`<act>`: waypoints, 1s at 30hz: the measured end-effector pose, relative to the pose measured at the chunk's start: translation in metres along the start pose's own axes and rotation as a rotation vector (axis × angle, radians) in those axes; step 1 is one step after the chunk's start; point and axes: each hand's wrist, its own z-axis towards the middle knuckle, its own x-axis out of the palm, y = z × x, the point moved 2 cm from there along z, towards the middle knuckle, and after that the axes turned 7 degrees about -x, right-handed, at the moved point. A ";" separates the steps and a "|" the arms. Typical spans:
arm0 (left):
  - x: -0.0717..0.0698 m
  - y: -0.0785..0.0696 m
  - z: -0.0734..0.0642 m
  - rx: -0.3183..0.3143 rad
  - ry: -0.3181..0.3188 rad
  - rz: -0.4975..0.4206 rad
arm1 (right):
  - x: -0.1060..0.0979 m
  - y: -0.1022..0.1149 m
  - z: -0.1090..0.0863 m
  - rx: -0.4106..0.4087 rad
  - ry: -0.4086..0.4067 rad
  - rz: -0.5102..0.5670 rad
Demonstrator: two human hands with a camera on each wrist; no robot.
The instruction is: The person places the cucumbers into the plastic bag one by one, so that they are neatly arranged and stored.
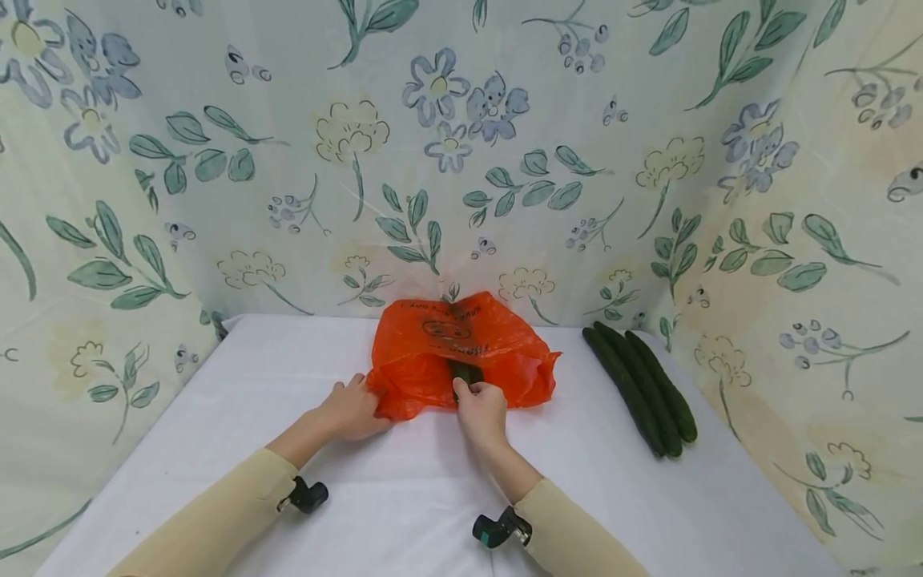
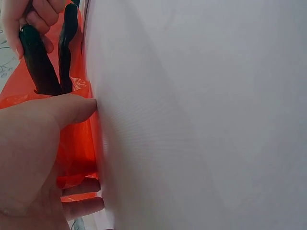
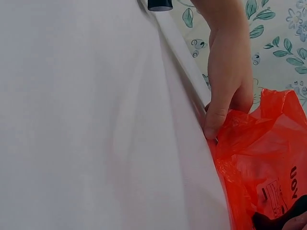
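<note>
An orange-red plastic bag [image 1: 404,340] with dark print lies on the table near the back wall, its mouth facing me. My left hand [image 1: 355,410] holds the left edge of that mouth, the thumb on one side of the film and the fingers on the other. At the opening, my right hand [image 1: 483,410] grips the near end of a dark green cucumber [image 2: 39,62] whose far part is inside the bag. Beside it, in the left wrist view, a second cucumber [image 2: 67,45] also sticks out of the mouth. The film hides how far both reach in.
Three cucumbers [image 1: 642,393] lie side by side, slanted, on the right of the white-covered table [image 1: 404,513]. Floral cloth [image 1: 461,200] hangs behind the table and along both sides. A small black camera [image 1: 308,495] is strapped to each wrist.
</note>
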 end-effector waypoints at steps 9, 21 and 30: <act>-0.001 -0.001 0.000 -0.004 -0.003 -0.010 | 0.003 -0.005 -0.001 0.036 0.010 0.021; -0.006 -0.002 -0.003 -0.012 0.006 -0.013 | 0.004 -0.004 -0.004 0.102 -0.014 0.050; -0.004 -0.002 -0.001 0.002 0.003 -0.010 | 0.013 -0.001 -0.002 0.071 -0.056 0.062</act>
